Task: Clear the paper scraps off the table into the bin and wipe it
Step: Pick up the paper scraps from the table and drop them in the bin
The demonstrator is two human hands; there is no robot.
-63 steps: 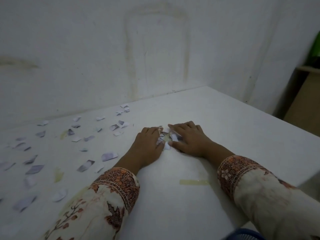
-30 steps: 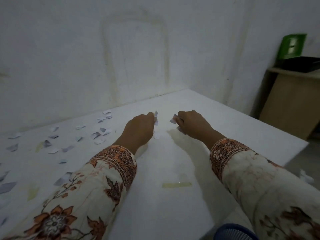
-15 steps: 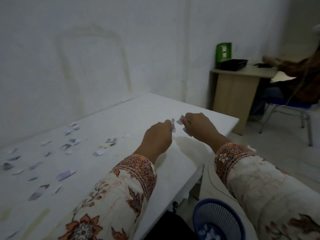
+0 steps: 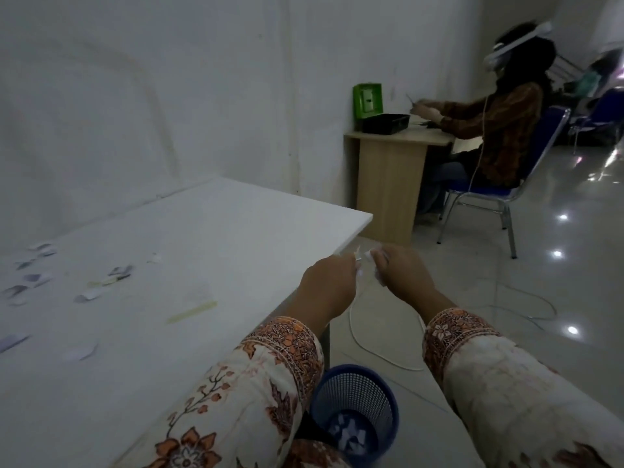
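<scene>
My left hand (image 4: pixel 326 285) and my right hand (image 4: pixel 403 275) are both closed around small white paper scraps (image 4: pixel 366 260), held in the air just past the right edge of the white table (image 4: pixel 236 231). A blue mesh bin (image 4: pixel 354 410) stands on the floor below and nearer to me, with white scraps in its bottom. Several more paper scraps (image 4: pixel 91 293) lie spread over the left part of the table. A pale strip of tape (image 4: pixel 190 312) is stuck to the tabletop.
A white cable (image 4: pixel 364 349) runs across the tiled floor under my hands. At the back right a person sits on a blue chair (image 4: pixel 489 194) at a small wooden desk (image 4: pixel 388 177) holding a black and green box (image 4: pixel 378 109). A white wall is behind the table.
Both hands gathered scraps on the table, lifted them and carried them right past the table edge. The view has swung right, bringing the bin and the seated person into sight.
</scene>
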